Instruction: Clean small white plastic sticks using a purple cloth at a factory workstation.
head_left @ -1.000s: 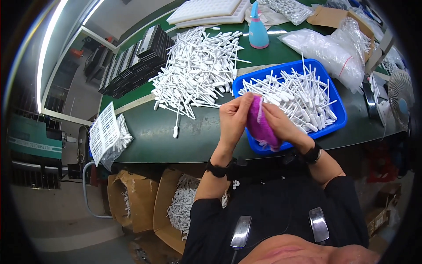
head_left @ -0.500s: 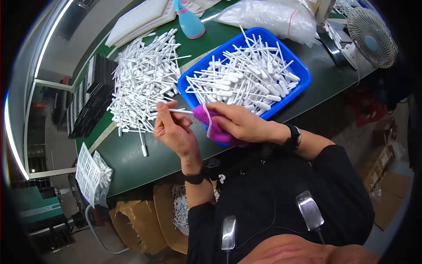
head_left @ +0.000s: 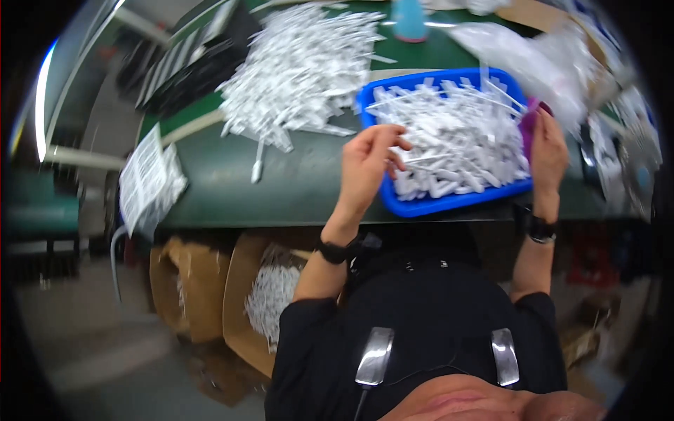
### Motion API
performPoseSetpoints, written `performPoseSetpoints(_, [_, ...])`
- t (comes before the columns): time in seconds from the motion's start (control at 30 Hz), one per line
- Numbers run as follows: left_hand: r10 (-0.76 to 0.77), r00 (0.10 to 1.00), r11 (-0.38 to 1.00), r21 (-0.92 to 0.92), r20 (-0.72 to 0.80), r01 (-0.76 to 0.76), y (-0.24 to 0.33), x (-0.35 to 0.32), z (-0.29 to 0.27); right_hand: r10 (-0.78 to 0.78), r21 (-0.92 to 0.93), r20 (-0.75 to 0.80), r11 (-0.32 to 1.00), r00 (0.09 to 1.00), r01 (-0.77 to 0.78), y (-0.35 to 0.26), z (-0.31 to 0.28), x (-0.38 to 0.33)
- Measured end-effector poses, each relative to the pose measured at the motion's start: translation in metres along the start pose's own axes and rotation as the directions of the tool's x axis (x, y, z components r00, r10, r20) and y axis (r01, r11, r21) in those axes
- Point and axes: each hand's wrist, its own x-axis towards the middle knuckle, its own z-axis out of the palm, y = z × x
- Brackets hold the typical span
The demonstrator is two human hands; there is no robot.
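Curling — left hand (head_left: 370,158) by blue tray (head_left: 456,202)

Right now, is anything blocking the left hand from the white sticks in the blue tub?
Nothing visible: the left hand is over the left rim of the blue tub, beside the white sticks; the purple cloth is at the tub's right.

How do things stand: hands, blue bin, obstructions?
Left hand at left side of blue bin, hold unclear. Right hand grasping purple cloth at right side. White sticks heaped inside. Nothing visibly blocking hands.
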Motion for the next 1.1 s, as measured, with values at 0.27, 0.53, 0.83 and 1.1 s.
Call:
performPoseSetpoints(0.27, [0.616, 0.733, 0.242, 0.955, -0.289, 0.173, 0.011, -0.018, -0.14, -0.013, -0.065, 0.22, 0.997, 0.975, 0.028, 0.036, 0.003, 0.005])
performPoseSetpoints(0.53, [0.453, 0.802, 0.086, 0.914, -0.39, 0.396, -0.007, -0.037, -0.239, -0.002, 0.784, 0.617, 0.088, 0.787, -0.614, 0.068, -0.028, -0.012])
performPoseSetpoints(0.83, [0.061, 0.916, 0.989, 0.15, -0.396, -0.002, -0.001, -0.037, -0.141, 0.229, 0.869, 0.364, 0.266, 0.903, -0.418, -0.033, -0.006, -0.063])
performPoseSetpoints(1.1, [-0.11, 0.973, 0.945, -0.324, -0.201, 0.04, -0.006, -0.022, -0.085, -0.009, 0.854, 0.467, -0.254, 0.884, -0.453, -0.101, -0.017, -0.036])
